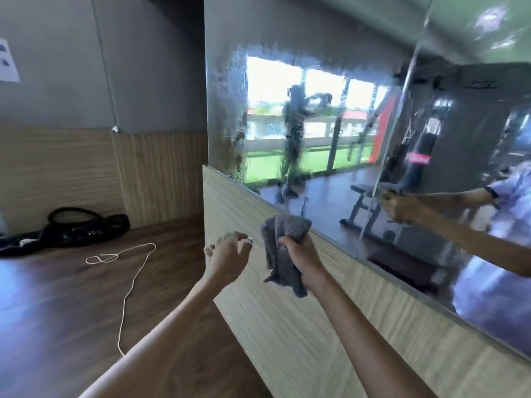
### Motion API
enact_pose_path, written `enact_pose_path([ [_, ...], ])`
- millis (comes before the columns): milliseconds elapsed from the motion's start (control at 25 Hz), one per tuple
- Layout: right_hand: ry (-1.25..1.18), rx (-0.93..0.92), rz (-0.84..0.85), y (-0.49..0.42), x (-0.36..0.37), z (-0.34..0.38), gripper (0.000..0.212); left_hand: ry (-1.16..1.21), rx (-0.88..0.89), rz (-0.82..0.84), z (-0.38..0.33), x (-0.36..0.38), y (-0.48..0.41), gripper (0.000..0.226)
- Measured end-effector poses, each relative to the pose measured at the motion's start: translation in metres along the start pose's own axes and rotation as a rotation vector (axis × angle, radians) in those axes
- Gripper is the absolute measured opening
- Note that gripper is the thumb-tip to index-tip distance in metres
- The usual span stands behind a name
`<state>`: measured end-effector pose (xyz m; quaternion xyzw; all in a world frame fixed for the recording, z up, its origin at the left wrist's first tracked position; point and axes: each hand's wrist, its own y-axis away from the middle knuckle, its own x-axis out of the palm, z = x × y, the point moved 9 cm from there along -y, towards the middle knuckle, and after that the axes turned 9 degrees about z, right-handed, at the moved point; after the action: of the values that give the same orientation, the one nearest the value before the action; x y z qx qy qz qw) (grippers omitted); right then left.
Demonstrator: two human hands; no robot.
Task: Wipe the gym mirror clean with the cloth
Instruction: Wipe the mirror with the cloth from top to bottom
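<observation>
Right hand [301, 251] grips the grey cloth [283, 248] below the mirror [330, 124], whose left part is smeared; left hand [227, 254] loose, empty.

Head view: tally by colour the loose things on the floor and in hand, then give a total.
Grey: 1, the cloth, gripped in the right hand.
Black: 1, the bag.
White: 1, the cord.
Total: 3.
</observation>
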<state>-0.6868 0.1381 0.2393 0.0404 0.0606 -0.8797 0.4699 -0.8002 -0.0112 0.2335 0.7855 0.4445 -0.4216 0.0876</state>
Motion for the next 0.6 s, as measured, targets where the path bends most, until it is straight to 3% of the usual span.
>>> enact_pose_path([
  [40, 0.184, -0.090, -0.029, -0.027, -0.004, 0.017, 0.002, -0.193, 0.045, 0.005, 0.000, -0.005, -0.029, 0.048],
  [120, 0.570, -0.309, -0.051, -0.080, -0.003, 0.052, 0.021, -0.421, 0.114, 0.002, 0.004, -0.012, -0.087, 0.041],
  [320, 1.413, -0.620, -0.324, -0.172, -0.006, 0.117, 0.060, -0.510, 0.227, -0.161, -0.005, -0.050, -0.200, 0.043],
  [440, 1.688, -0.892, -0.618, -0.203, -0.010, 0.174, 0.059, -0.439, 0.383, -0.266, -0.029, -0.075, -0.275, 0.046],
  [600, 1.827, -1.150, -0.922, -0.228, -0.015, 0.279, 0.047, -0.347, 0.679, -0.467, -0.108, -0.123, -0.369, 0.060],
])
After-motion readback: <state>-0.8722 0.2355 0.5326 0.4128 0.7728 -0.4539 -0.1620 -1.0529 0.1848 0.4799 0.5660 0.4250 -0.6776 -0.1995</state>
